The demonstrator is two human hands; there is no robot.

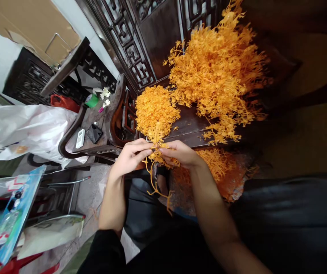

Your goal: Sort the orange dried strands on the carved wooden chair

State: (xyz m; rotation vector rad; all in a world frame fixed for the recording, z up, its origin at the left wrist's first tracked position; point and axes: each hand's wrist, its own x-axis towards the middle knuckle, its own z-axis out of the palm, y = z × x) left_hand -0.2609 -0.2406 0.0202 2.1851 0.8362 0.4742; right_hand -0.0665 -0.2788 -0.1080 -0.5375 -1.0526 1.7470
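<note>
My left hand (131, 155) pinches an orange branching strand (153, 184) between thumb and fingers. The strand looks like soft plastic, and its thin tail dangles below toward my lap. Fingertips meeting it from the other side, my right hand (179, 153) is closed on part of the same orange piece. Exactly where each fingertip grips is partly hidden. Just beyond my hands lies a heap of small orange pieces (156, 108) on a dark wooden bench (190, 123). A larger tangled pile of orange branching clusters (217, 68) sits behind it to the right.
Below the bench, more orange strands (217, 163) lie in a shallow pile. To the left stand a carved armrest with a white remote (80, 138) and a dark box (94, 133), a white plastic bag (32, 129), and a blue-edged package (17, 213). Carved wooden panels (159, 42) rise behind.
</note>
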